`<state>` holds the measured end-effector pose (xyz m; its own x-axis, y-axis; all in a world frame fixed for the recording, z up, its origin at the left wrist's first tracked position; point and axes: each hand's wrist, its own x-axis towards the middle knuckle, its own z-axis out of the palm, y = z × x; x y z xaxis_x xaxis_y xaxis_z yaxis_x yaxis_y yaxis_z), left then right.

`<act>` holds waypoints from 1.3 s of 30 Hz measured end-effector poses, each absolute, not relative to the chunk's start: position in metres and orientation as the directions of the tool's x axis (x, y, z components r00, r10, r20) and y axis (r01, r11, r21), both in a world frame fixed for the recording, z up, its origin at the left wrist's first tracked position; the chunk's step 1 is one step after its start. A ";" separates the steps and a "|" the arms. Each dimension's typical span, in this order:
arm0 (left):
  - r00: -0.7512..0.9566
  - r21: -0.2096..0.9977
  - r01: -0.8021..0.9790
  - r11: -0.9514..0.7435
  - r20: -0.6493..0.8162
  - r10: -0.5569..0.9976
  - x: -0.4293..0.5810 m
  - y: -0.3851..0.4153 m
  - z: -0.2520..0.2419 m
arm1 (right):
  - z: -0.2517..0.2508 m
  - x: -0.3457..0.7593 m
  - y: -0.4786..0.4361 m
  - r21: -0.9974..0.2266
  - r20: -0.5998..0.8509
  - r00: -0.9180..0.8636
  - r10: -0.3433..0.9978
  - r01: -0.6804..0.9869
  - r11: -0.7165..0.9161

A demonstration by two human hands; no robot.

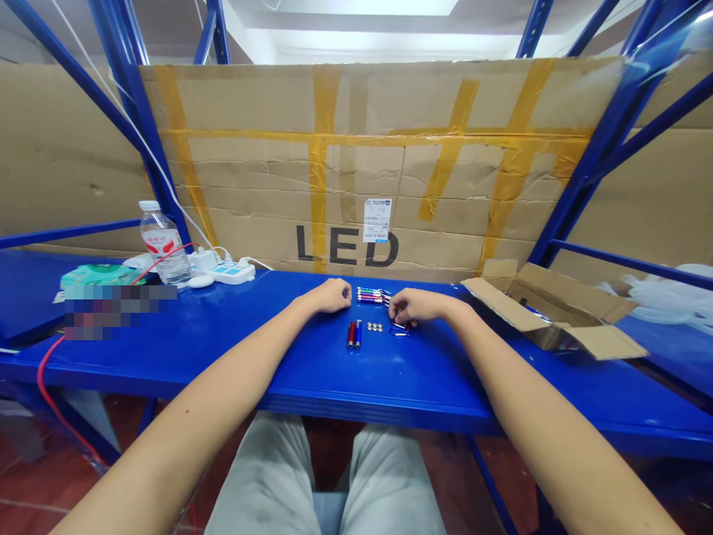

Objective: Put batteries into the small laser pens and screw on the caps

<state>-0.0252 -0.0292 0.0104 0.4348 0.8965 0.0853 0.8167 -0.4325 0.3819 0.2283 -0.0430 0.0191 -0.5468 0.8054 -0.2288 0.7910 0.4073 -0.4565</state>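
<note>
My left hand [333, 296] rests on the blue table, fingers curled into a loose fist, with nothing visible in it. Just right of it lies a row of slim metallic coloured tubes [370, 296], apparently small flashlights. My right hand [411, 305] is at their right end, thumb and fingers pinched together; what they hold, if anything, is hidden. Under its fingertips lie small blue and red carabiner clips [399, 333], partly covered. Between the hands, nearer me, a red tube [350, 336] and a blue tube [358, 335] lie side by side. Several silver button cells [374, 327] sit next to them.
An open cardboard box [549, 308] with something blue inside stands on the right. At the left are a water bottle [165, 241], a white power strip [232, 273] and a green packet [100, 276]. A large cardboard panel [267, 178] closes off the back.
</note>
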 end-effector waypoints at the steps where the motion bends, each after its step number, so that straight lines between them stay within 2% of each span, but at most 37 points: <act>1: 0.437 0.384 0.815 -0.433 0.082 0.896 -0.026 -0.029 0.011 | 0.019 0.228 -0.044 -0.463 -0.233 -0.551 0.802 0.788 0.407; 10: 0.458 0.423 0.804 -0.418 0.006 0.889 -0.031 -0.028 0.015 | 0.021 0.227 -0.046 -0.509 -0.281 -0.562 0.778 0.774 0.376; 16: 0.494 0.477 0.772 -0.420 -0.035 0.869 -0.032 -0.028 0.017 | 0.025 0.228 -0.047 -0.529 -0.177 -0.598 0.782 0.728 0.437; 21: 0.595 0.556 0.705 -0.440 -0.127 0.793 -0.034 -0.027 0.019 | 0.025 0.231 -0.045 -0.483 -0.079 -0.559 0.826 0.746 0.459; 26: 0.642 0.585 0.678 -0.446 -0.175 0.746 -0.033 -0.030 0.020 | 0.025 0.231 -0.046 -0.457 -0.097 -0.518 0.850 0.781 0.425; 39: 0.658 0.585 0.672 -0.454 -0.190 0.728 -0.032 -0.033 0.021 | 0.026 0.232 -0.046 -0.441 -0.087 -0.542 0.836 0.773 0.455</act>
<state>-0.0316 -0.0326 0.0209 0.6582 0.7284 -0.1902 0.6718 -0.4543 0.5850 0.2321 -0.0458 0.0257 -0.5415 0.8362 -0.0867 0.7735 0.4552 -0.4411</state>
